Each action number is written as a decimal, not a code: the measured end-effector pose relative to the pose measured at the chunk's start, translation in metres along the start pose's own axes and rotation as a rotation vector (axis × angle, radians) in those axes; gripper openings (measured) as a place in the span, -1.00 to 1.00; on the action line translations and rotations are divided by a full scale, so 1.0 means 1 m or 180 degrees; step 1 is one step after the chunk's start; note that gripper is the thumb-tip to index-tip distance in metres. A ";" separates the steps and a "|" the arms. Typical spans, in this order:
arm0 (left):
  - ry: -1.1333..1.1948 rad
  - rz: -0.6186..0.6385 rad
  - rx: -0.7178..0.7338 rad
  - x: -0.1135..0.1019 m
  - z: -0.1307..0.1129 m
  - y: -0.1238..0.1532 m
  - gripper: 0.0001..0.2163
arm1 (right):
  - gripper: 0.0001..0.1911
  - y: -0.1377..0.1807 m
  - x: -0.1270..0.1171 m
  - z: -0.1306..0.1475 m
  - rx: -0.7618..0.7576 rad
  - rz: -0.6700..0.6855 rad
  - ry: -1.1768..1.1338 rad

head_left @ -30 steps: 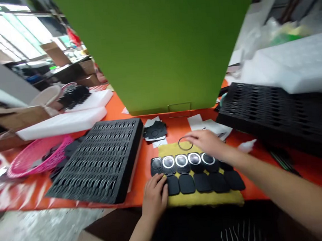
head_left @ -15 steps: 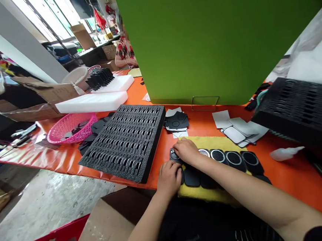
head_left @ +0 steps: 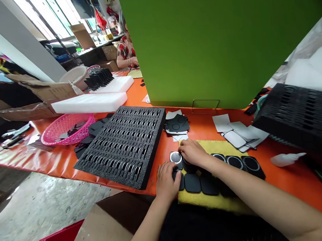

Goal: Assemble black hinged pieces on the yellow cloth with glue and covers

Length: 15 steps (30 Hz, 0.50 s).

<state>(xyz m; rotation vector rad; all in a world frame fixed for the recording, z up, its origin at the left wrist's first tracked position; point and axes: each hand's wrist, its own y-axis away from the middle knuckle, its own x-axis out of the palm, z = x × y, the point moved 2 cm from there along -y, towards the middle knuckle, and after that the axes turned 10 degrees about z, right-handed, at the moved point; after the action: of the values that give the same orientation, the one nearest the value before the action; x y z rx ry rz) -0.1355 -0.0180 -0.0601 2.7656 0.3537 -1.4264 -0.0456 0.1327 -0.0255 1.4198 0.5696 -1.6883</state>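
Observation:
Black rounded-square pieces lie in two rows on a yellow cloth [head_left: 207,146]. Those in the back row carry pale rings, such as the leftmost ringed piece [head_left: 176,158]; the front row shows a plain black piece [head_left: 192,183]. My left hand [head_left: 167,181] rests at the left end of the rows, thumb apart from its fingers, the fingertips touching the leftmost pieces. My right hand [head_left: 193,154] bends over the second back piece with curled fingers. What its fingertips grip, if anything, is hidden. My right forearm covers part of both rows.
A black foam tray [head_left: 121,146] with slotted discs stands left, by a pink basket [head_left: 67,129]. Black cards [head_left: 176,123] and white cards [head_left: 238,133] lie behind the cloth. A green panel [head_left: 213,45] rises at the back. Another foam tray [head_left: 300,113] and a white bottle [head_left: 286,159] sit right.
My right hand has moved right, off the leftmost ringed piece and onto the one beside it, so that ring shows fully. My left hand stays at the left end. The view has shifted slightly.

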 end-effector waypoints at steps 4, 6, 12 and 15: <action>0.0163 -0.0085 0.0099 -0.002 0.001 0.001 -0.74 | -0.66 -0.039 -0.016 -0.022 0.0466 -0.0113 -0.0150; 0.0212 -0.0153 0.0129 -0.004 0.001 0.002 -0.73 | -0.62 -0.062 -0.024 -0.033 0.0595 -0.0119 -0.0140; 0.0297 -0.0198 0.0043 -0.005 0.002 0.004 -0.74 | -0.53 -0.095 -0.028 -0.044 0.0843 0.0175 -0.0200; 0.0406 -0.0205 0.0089 -0.007 0.003 0.005 -0.75 | -0.66 -0.092 -0.035 -0.044 0.0838 0.0144 -0.0290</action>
<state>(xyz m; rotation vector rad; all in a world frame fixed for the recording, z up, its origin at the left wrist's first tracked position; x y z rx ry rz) -0.1409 -0.0246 -0.0574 2.9010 0.4321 -1.2796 -0.0959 0.2277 -0.0191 1.5167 0.2693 -1.8318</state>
